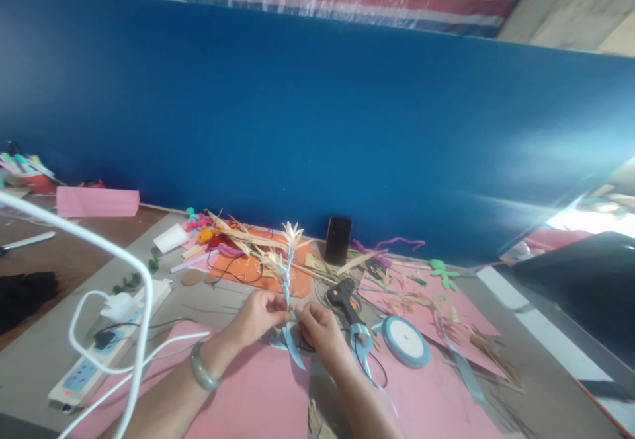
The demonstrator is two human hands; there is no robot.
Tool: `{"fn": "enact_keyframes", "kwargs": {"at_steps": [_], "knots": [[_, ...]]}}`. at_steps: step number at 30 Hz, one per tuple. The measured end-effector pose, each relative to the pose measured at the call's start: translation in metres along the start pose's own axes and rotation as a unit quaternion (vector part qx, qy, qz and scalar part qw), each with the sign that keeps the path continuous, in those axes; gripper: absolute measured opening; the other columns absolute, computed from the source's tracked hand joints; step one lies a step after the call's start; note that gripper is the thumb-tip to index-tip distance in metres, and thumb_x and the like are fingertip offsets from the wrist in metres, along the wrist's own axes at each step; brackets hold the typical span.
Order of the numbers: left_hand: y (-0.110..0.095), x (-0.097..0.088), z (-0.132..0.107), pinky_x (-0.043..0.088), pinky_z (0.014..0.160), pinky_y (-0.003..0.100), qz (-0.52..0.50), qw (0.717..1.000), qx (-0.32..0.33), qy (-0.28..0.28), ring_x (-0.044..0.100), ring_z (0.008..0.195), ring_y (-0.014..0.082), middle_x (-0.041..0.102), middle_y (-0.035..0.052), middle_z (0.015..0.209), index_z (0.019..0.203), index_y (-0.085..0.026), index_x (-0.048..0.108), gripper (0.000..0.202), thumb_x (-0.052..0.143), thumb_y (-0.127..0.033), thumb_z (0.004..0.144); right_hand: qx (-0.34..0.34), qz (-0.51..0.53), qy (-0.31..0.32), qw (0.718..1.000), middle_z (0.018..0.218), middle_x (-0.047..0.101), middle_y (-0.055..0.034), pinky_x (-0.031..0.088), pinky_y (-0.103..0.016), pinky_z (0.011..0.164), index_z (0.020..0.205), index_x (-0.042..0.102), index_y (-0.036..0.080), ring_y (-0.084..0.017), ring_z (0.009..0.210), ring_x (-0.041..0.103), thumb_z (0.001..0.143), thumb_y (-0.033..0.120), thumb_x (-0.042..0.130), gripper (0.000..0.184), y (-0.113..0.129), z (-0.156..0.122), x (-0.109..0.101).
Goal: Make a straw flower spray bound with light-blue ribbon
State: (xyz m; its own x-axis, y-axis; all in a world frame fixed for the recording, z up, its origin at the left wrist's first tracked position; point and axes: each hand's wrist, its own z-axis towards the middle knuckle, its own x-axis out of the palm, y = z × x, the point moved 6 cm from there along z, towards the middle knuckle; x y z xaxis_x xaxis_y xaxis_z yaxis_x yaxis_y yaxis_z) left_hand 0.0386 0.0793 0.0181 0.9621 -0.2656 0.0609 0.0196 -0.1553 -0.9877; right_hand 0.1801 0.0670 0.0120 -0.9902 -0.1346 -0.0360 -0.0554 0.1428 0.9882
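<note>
Upright between my hands stands a handmade flower [288,260] with pale, straw-like petals and a stem wrapped in light blue ribbon. My left hand [262,317] pinches the lower stem between thumb and fingers. Close against it, my right hand [317,326] has its fingertips closed on the ribbon [294,350] at the stem's lower end; the loose tail hangs below. To the right of my hands lie a black glue gun [343,297] and a roll of light blue ribbon [405,341].
A white power strip [112,350] with plugged cords lies at left, and a white cable [141,267] arches across the foreground. Dried husks, pipe cleaners and orange paper [297,283] cover the back. A phone [338,240] leans on the blue partition [317,115]. Pink sheets [258,399] lie in front.
</note>
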Motion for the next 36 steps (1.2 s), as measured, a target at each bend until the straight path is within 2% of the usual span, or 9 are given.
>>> {"fn": "enact_keyframes", "kwargs": {"at_steps": [4, 12, 17, 22, 25, 28, 31, 34, 36], "knots": [[-0.002, -0.001, 0.0, 0.046, 0.059, 0.025, 0.01, 1.0, 0.003, 0.009, 0.059, 0.058, 0.0137, 0.069, 0.0037, 0.068, 0.077, -0.011, 0.07, 0.031, 0.081, -0.037, 0.062, -0.005, -0.002, 0.002, 1.0, 0.041, 0.031, 0.0111, 0.016, -0.02, 0.04, 0.057, 0.045, 0.02, -0.005, 0.039, 0.023, 0.074, 0.064, 0.065, 0.051, 0.001, 0.0, -0.001], [0.005, -0.007, 0.005, 0.044, 0.055, 0.023, -0.001, 1.0, 0.007, -0.011, 0.055, 0.052, 0.0109, 0.06, -0.0036, 0.056, 0.07, -0.014, 0.064, 0.026, 0.082, -0.03, 0.06, -0.017, -0.022, 0.001, 1.0, 0.043, 0.033, 0.01, 0.016, -0.021, 0.039, 0.06, 0.045, 0.021, -0.005, 0.038, 0.025, 0.079, 0.065, 0.057, 0.05, -0.006, 0.004, -0.003], [0.008, -0.007, 0.005, 0.042, 0.051, 0.022, -0.004, 0.999, -0.023, -0.03, 0.049, 0.046, 0.0088, 0.056, -0.0066, 0.051, 0.067, -0.016, 0.06, 0.027, 0.082, -0.027, 0.058, -0.055, -0.066, -0.038, 0.996, 0.045, 0.037, 0.0079, 0.023, -0.022, 0.042, 0.057, 0.048, 0.02, -0.007, 0.041, 0.032, 0.082, 0.062, 0.056, 0.049, -0.009, 0.009, -0.005], [0.002, -0.008, 0.007, 0.041, 0.049, 0.022, 0.02, 0.998, 0.012, -0.055, 0.049, 0.047, 0.0102, 0.055, -0.0063, 0.049, 0.061, -0.016, 0.059, 0.026, 0.082, -0.027, 0.054, -0.127, -0.118, -0.09, 0.981, 0.055, 0.048, 0.0037, 0.034, -0.024, 0.054, 0.06, 0.053, 0.019, -0.013, 0.055, 0.045, 0.081, 0.05, 0.059, 0.038, 0.007, 0.007, -0.009], [-0.005, -0.009, 0.009, 0.039, 0.048, 0.023, 0.001, 0.997, 0.062, -0.053, 0.048, 0.047, 0.011, 0.053, -0.0064, 0.048, 0.06, -0.017, 0.058, 0.029, 0.083, -0.031, 0.054, -0.216, -0.176, -0.151, 0.948, 0.078, 0.061, -0.0027, 0.04, -0.029, 0.071, 0.077, 0.062, 0.019, -0.02, 0.077, 0.054, 0.081, 0.037, 0.061, 0.018, 0.031, -0.005, -0.015], [-0.01, -0.01, 0.011, 0.039, 0.049, 0.023, 0.01, 0.993, 0.098, -0.063, 0.048, 0.048, 0.0119, 0.053, -0.0048, 0.048, 0.057, -0.017, 0.057, 0.029, 0.081, -0.034, 0.057, -0.322, -0.291, -0.197, 0.879, 0.08, 0.063, -0.0038, 0.04, -0.031, 0.076, 0.082, 0.064, 0.02, -0.022, 0.081, 0.057, 0.083, 0.03, 0.061, 0.01, 0.053, -0.023, -0.013], [-0.013, -0.014, 0.008, 0.04, 0.053, 0.024, 0.001, 0.988, 0.12, -0.093, 0.051, 0.053, 0.0128, 0.055, -0.0038, 0.053, 0.061, -0.016, 0.06, 0.025, 0.079, -0.032, 0.06, -0.341, -0.359, -0.149, 0.856, 0.067, 0.059, -0.0005, 0.039, -0.028, 0.068, 0.076, 0.065, 0.021, -0.018, 0.069, 0.057, 0.084, 0.029, 0.062, 0.012, 0.057, -0.031, 0.003], [-0.018, -0.014, 0.001, 0.041, 0.057, 0.023, -0.022, 0.987, 0.126, -0.094, 0.051, 0.057, 0.013, 0.056, -0.004, 0.057, 0.064, -0.016, 0.06, 0.023, 0.079, -0.03, 0.062, -0.31, -0.351, -0.09, 0.879, 0.067, 0.061, -0.0004, 0.04, -0.025, 0.065, 0.074, 0.067, 0.02, -0.017, 0.068, 0.059, 0.084, 0.026, 0.064, 0.011, 0.048, -0.03, 0.016], [-0.021, -0.014, -0.003, 0.041, 0.057, 0.023, -0.029, 0.989, 0.117, -0.088, 0.05, 0.057, 0.0128, 0.055, -0.0042, 0.057, 0.064, -0.016, 0.06, 0.024, 0.079, -0.03, 0.061, -0.288, -0.332, -0.091, 0.894, 0.067, 0.061, -0.0003, 0.039, -0.024, 0.061, 0.071, 0.065, 0.019, -0.015, 0.064, 0.057, 0.082, 0.025, 0.065, 0.012, 0.042, -0.028, 0.018]]}}
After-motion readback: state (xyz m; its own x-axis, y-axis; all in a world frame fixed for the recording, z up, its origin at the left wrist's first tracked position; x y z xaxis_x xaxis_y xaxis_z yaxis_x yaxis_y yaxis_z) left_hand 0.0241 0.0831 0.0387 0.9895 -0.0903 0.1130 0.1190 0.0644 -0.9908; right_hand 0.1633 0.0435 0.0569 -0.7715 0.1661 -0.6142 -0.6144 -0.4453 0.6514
